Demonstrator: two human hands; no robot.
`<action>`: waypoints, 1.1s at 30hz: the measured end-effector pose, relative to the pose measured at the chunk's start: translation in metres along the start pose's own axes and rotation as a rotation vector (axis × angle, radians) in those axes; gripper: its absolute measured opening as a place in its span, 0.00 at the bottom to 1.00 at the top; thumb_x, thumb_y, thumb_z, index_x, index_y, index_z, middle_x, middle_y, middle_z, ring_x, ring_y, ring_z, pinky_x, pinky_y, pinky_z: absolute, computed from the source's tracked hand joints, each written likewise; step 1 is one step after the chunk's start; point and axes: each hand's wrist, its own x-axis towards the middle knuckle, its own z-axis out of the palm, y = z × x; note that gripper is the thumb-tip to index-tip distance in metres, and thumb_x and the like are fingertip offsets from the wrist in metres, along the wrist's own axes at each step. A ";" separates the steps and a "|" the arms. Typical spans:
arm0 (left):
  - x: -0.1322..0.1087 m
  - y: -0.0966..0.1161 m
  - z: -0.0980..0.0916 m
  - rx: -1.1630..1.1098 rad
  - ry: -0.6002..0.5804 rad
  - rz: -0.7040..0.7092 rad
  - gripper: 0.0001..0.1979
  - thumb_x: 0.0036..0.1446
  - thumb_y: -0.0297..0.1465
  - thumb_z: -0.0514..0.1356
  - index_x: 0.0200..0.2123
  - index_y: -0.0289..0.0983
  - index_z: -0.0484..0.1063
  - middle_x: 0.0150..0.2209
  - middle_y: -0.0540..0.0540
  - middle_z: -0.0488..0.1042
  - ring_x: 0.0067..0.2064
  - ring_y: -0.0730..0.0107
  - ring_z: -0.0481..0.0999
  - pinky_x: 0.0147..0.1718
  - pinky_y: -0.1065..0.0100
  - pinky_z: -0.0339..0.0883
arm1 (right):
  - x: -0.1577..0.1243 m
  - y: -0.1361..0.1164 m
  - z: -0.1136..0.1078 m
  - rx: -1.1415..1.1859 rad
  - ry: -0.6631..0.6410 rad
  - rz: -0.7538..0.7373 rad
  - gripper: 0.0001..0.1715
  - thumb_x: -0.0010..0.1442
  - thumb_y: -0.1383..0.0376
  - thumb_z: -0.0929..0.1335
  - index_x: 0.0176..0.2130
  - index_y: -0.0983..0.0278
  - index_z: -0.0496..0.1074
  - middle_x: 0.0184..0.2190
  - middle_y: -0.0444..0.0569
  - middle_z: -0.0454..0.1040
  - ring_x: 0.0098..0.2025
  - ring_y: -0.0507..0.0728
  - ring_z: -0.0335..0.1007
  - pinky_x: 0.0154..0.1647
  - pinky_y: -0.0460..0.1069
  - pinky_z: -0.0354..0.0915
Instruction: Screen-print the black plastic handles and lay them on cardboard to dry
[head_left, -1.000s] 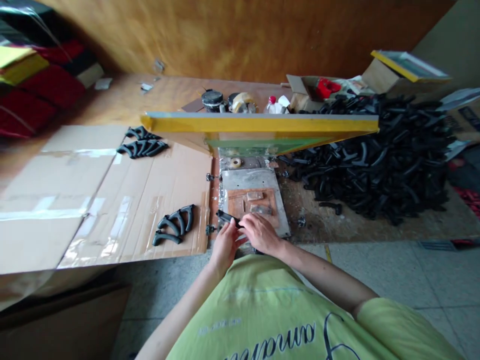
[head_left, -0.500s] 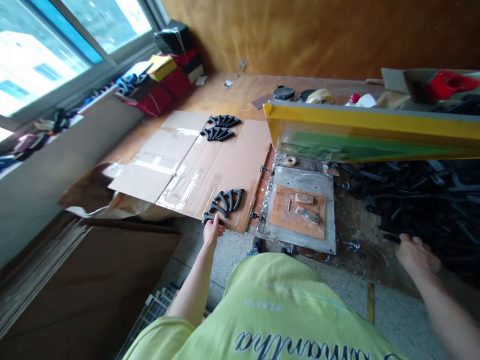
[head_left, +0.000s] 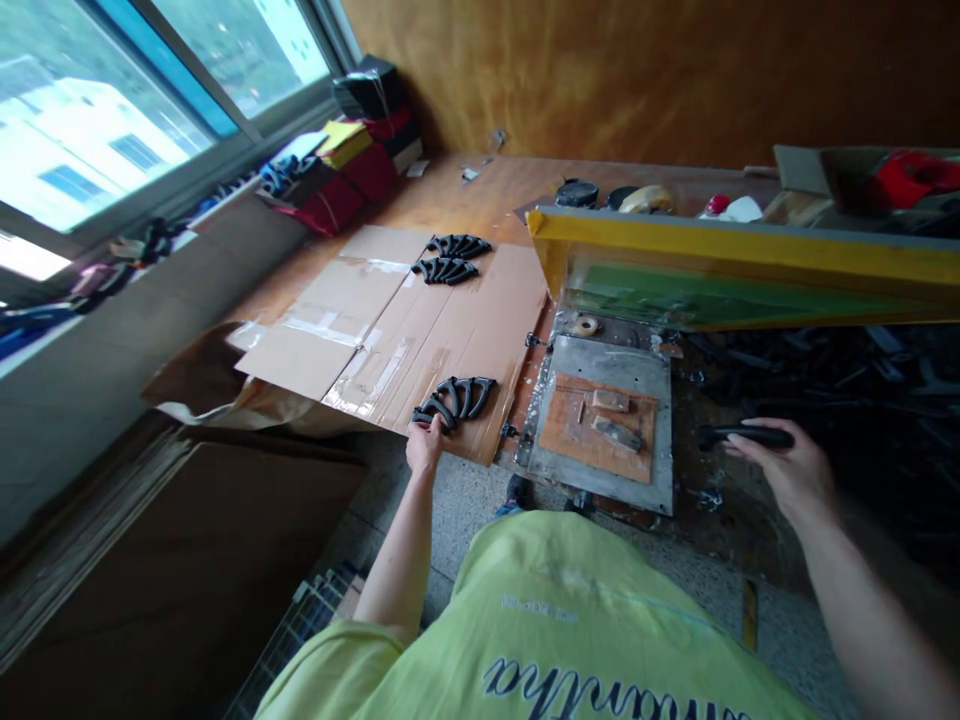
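Observation:
My right hand [head_left: 799, 470] is closed around one end of a curved black plastic handle [head_left: 739, 436], held over the bench to the right of the metal plate. At the near edge of the cardboard, my left hand [head_left: 425, 445] pinches another black handle [head_left: 422, 416] at the end of a fanned row. Several similar black handles [head_left: 466, 396] lie side by side in that row. Two more rows of black handles [head_left: 448, 270] rest farther back on the cardboard [head_left: 390, 330].
A framed screen [head_left: 720, 240] stands tilted up behind the metal plate [head_left: 607, 350], which carries a brown board [head_left: 562, 430] with small blocks. A dark heap of black handles [head_left: 900, 400] is at the right. Boxes [head_left: 360, 175] stand by the window.
My right hand has come up and left from the heap with a handle in it. My left hand stays at the front row, its handle now nearer the others.

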 end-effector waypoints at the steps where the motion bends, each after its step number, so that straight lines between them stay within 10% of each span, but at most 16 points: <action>1: -0.007 0.002 0.004 -0.010 0.031 -0.012 0.26 0.64 0.49 0.48 0.53 0.35 0.67 0.46 0.32 0.78 0.50 0.48 0.78 0.45 0.56 0.69 | -0.006 -0.004 0.010 0.046 -0.036 0.005 0.32 0.31 0.52 0.81 0.37 0.58 0.74 0.29 0.47 0.77 0.28 0.60 0.77 0.37 0.59 0.77; 19: 0.011 0.028 0.003 0.022 0.042 -0.049 0.22 0.60 0.45 0.54 0.50 0.38 0.75 0.50 0.31 0.73 0.51 0.45 0.75 0.48 0.54 0.67 | -0.025 0.002 0.058 0.127 -0.196 0.058 0.33 0.32 0.54 0.82 0.36 0.63 0.74 0.27 0.45 0.78 0.27 0.58 0.78 0.27 0.51 0.78; 33: 0.006 0.011 0.009 0.120 0.063 0.148 0.22 0.65 0.47 0.50 0.48 0.39 0.74 0.47 0.34 0.74 0.50 0.53 0.76 0.48 0.60 0.67 | -0.030 0.021 0.097 -0.102 -0.260 -0.173 0.23 0.46 0.52 0.76 0.39 0.62 0.75 0.36 0.48 0.79 0.38 0.59 0.77 0.47 0.58 0.72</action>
